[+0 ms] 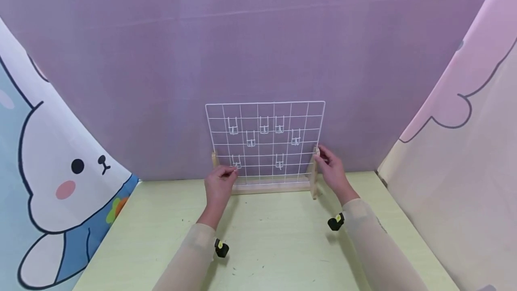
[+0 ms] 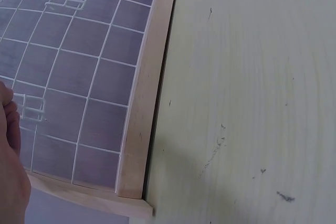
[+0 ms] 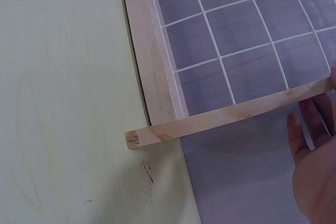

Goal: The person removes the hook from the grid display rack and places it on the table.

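Largely unclear — grip of left hand (image 1: 219, 186) by hook (image 1: 236, 165), right hand (image 1: 333, 172) pinching wooden post (image 1: 313, 178)

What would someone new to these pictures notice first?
Likely the white wire grid with its small hooks, standing in a wooden stand at the table's far side. Then a large cartoon rabbit at the head view's left. The right hand holds the stand's right post.

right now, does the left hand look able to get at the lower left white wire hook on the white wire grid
Very likely yes: the left hand reaches right up to the lower left white wire hook from the front, and nothing visible stands between them.
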{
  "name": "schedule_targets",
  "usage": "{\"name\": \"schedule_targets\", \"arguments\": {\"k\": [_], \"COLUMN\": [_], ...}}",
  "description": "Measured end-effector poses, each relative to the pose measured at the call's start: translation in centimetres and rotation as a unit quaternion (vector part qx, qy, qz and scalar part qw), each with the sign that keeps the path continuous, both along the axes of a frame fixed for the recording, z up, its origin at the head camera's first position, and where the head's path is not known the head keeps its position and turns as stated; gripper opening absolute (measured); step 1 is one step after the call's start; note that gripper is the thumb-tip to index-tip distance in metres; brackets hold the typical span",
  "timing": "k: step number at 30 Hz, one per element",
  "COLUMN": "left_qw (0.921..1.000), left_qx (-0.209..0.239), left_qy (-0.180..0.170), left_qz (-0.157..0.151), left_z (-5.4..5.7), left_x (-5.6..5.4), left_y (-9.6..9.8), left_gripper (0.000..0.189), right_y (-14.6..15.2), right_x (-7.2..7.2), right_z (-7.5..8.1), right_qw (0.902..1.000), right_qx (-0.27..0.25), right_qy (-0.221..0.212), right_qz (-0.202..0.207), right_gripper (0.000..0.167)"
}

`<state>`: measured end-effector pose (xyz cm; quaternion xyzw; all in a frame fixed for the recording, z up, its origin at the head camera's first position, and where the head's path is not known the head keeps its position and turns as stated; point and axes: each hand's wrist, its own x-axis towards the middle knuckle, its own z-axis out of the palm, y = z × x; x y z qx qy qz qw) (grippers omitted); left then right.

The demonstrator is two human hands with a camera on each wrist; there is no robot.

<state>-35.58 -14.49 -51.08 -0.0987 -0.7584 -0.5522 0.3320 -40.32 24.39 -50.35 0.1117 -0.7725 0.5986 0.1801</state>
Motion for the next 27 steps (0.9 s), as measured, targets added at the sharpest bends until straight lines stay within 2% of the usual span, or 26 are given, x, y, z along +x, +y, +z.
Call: {"name": "schedule_targets", "arguments": {"k": [2,7,12,14,21,27], "left_qw": [1.0000,0.9999,0.9994,0.9989,0.9991,0.9997], "left_qx": [-0.006,-0.010,-0.015,-0.018,-0.019,-0.015], "left_qy": [0.002,-0.001,0.030,0.042,0.036,0.020], "left_qz": [0.004,0.011,0.010,0.009,0.014,-0.003], "left_z": [0.1,0.3,0.4,0.6,1.1,1.6], "left_x": [0.0,0.0,-0.1,-0.1,0.1,0.9], "left_y": [-0.1,-0.3,-0.7,-0.8,-1.2,-1.4], "left_gripper": [0.011,0.011,0.013,0.014,0.011,0.012], "right_y": [-0.1,-0.7,-1.1,-1.0,0.2,0.3], "right_x": [0.2,1.8,3.0,2.8,-0.1,0.0], "right_z": [0.3,2.1,3.2,3.0,-0.1,-0.1], "right_qw": [1.0000,0.9998,0.9989,0.9988,0.9987,0.9986], "right_qx": [0.002,0.016,0.036,0.038,0.048,0.051], "right_qy": [-0.002,0.000,0.023,0.022,0.008,0.000], "right_qz": [0.003,0.009,0.020,0.023,0.014,0.017], "right_gripper": [0.049,0.046,0.042,0.043,0.048,0.048]}}
